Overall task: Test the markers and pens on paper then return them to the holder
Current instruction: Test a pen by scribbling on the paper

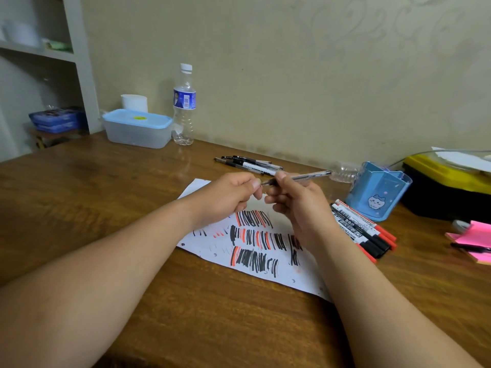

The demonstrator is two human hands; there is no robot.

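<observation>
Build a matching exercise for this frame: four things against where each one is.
Things:
1. clear pen
2. whiteboard markers
3. water bottle
4. pink sticky notes

Places:
A. upright by the wall, beside the lidded container
B. lying on the table just in front of the blue holder
C. held above the paper by the right hand, left hand pinching its tip
D. far right on the table, a black pen on top

Pairs: 1-C, 2-B, 3-A, 4-D.

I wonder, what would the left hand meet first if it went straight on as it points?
Most likely the right hand, just ahead, gripping the pen whose tip the left hand seems to pinch.
</observation>
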